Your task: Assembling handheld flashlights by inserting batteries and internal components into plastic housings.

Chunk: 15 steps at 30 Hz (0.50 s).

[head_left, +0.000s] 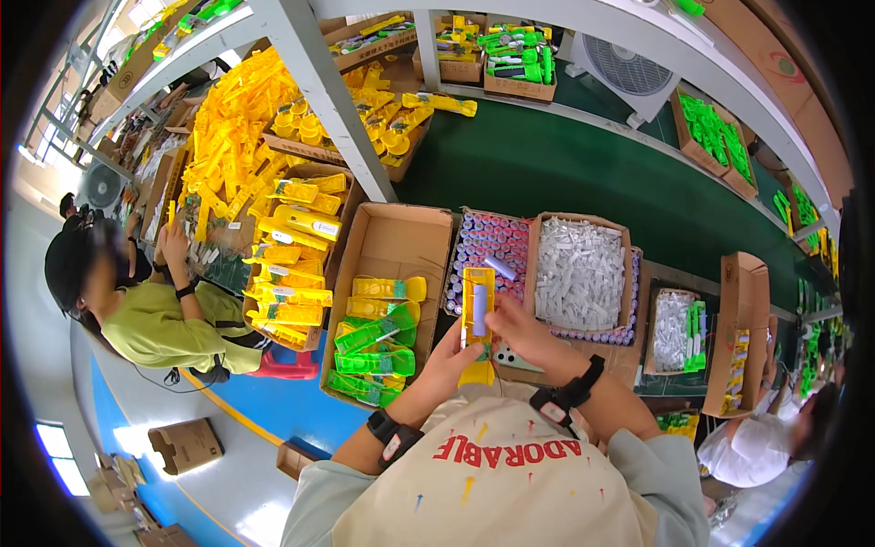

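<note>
Held upright in front of my chest is a yellow plastic housing with a long open recess. A pale purple cylindrical battery lies lengthwise inside that recess. My left hand grips the housing by its lower left side, the thumb across its lower part. From the right, my right hand reaches in with its fingertips at the battery and the housing's right edge; the undersides of those fingers are hidden. Just beyond the housing, a loose purple battery lies on top of a tray of upright batteries.
A carton of small white parts stands right of the batteries. Left of them, an open carton holds green and yellow housings. Yellow housings fill another box beside a co-worker. A metal post rises behind.
</note>
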Tool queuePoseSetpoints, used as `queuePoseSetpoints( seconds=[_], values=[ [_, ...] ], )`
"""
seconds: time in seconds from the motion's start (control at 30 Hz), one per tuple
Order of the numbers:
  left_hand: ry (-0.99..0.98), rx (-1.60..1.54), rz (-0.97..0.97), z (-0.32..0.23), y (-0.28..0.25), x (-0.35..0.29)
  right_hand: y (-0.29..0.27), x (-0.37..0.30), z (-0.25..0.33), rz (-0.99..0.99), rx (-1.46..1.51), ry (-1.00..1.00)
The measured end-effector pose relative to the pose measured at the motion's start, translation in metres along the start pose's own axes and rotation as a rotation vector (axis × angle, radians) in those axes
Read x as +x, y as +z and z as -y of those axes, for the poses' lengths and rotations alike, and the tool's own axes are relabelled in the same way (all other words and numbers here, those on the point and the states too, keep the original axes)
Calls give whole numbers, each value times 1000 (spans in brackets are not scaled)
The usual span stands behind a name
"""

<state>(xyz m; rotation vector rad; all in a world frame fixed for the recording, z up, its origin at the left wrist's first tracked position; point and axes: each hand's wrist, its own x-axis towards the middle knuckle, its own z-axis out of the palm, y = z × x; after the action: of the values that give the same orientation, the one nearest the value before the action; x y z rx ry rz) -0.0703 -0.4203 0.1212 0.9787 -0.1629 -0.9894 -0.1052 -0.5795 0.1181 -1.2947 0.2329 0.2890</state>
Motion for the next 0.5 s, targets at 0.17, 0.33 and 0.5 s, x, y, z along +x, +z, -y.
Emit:
queuePoseSetpoints(
  seconds=[0.17,0.33,0.5],
  values=[
    [2,-164,-46,-8,-11,-4,-41,-35,-53,73,-394,22],
    [-56,-52,-247,-8,-21,-8,-75,-65,-121,57,-1420,-222],
    [-63,15,-325,-4,-21,-11,-67,-65,-151,-116,-1761,-269]
  ],
)
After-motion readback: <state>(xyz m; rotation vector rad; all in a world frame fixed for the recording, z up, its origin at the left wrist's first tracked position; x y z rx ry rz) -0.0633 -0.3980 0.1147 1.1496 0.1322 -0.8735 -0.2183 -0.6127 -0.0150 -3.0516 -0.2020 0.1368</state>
